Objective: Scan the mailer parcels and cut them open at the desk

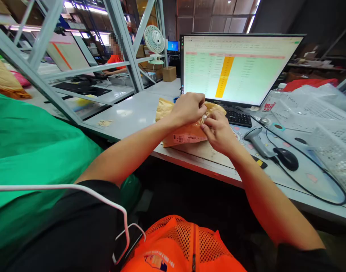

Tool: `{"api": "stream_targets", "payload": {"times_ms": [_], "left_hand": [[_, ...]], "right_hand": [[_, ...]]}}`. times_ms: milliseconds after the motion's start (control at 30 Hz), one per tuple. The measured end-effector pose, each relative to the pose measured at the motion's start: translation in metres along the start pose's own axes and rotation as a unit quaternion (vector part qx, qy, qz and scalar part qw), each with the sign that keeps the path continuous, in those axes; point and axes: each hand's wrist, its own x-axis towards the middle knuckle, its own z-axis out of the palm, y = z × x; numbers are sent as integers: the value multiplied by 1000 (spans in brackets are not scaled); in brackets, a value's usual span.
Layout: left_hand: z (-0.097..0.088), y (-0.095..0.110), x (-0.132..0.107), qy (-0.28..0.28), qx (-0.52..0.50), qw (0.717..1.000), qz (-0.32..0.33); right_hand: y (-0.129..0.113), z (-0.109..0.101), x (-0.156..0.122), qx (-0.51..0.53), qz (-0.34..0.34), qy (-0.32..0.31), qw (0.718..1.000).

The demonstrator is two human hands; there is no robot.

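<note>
Both hands meet over a tan paper mailer (184,130) lying on the near edge of the table (133,113), just in front of the monitor (235,68) and keyboard (239,118). The left hand (188,108) is curled over the upper middle of the mailer, fingers closed on a fold of its paper. The right hand (218,130) pinches narrowly at the same spot from the other side — thumb and forefinger nipped on what looks like a flap or strip, though the exact bit is too small to make out.

As far as I can judge, the opening is only begun: the mailer looks whole, crumpled at the top, nothing drawn out of it and no torn strip lying beside it. So the tearing and emptying seem left to do.

The mailer lies flat-ish, its long axis running left to right across the table edge, the printed label (182,138) facing the person — the crumpled end points toward the monitor. A barcode scanner (256,142) and a mouse (287,158) sit near on the right.
</note>
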Motion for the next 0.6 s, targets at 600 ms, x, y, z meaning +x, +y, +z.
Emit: {"api": "stream_targets", "payload": {"times_ms": [600], "left_hand": [[-26,-33,15,-33,51,996,62]], "right_hand": [[-42,-12,-46,-88,-35,-39,995]]}}
